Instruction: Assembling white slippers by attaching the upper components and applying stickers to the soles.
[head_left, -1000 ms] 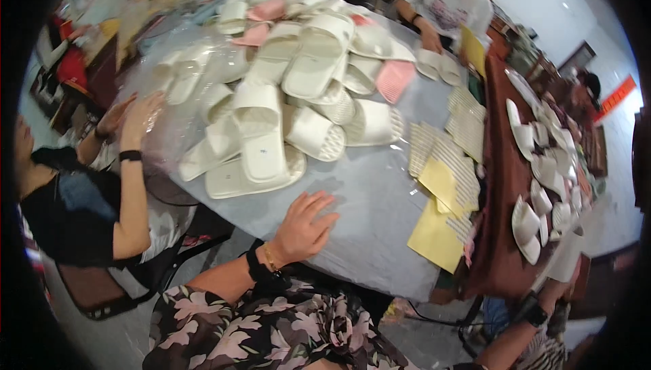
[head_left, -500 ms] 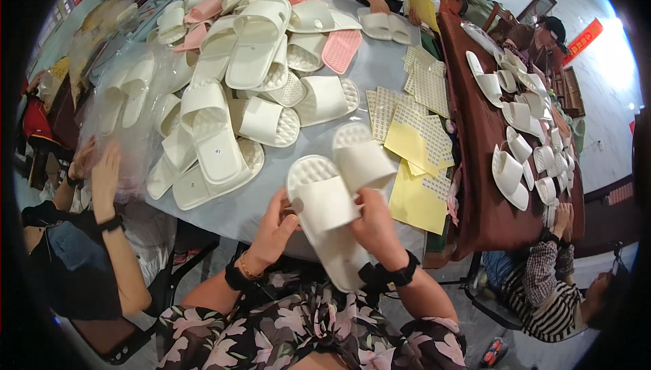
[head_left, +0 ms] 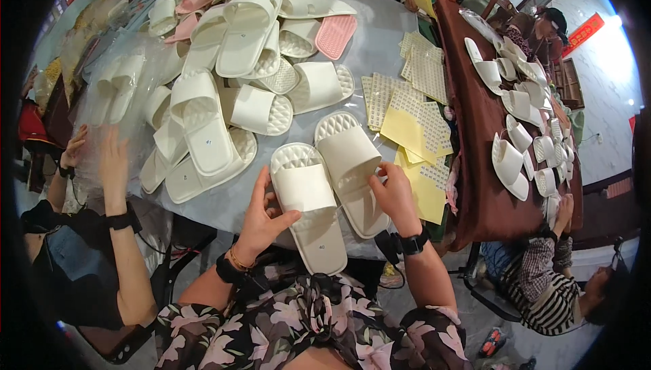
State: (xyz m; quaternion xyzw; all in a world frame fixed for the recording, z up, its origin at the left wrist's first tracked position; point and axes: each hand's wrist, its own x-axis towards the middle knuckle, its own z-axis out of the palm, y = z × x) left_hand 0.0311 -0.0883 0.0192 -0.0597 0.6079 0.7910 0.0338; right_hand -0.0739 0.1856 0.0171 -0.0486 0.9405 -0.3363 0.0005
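Right hand [head_left: 397, 197] had shifted outward over the last half second, from the gap between the two slippers to the outer edge of the right one; the pair now lay closer to side by side. Thumb touched the strap edge, fingers curled; could not tell how firmly it gripped. Left hand [head_left: 261, 224] was wide, index finger well apart from the thumb, at the outer edge of the cream-white wide-strap slipper [head_left: 308, 197], thumb tip on its footbed. Beside it, the matching cream-white slipper [head_left: 349, 156], toe also pointing away. Both were at the near edge of the grey-covered table [head_left: 380, 45].

Beyond: a heaped pile of white slippers [head_left: 196, 126], with a pink textured slipper [head_left: 336, 36] at its right side. Right of the pair, yellow paper sheets [head_left: 407, 122] overlapped label sheets. Far left, a co-worker's raised hand [head_left: 114, 167] was near clear plastic wrapping. Far right, more white slippers [head_left: 508, 167] lay on a brown-covered table [head_left: 468, 187].
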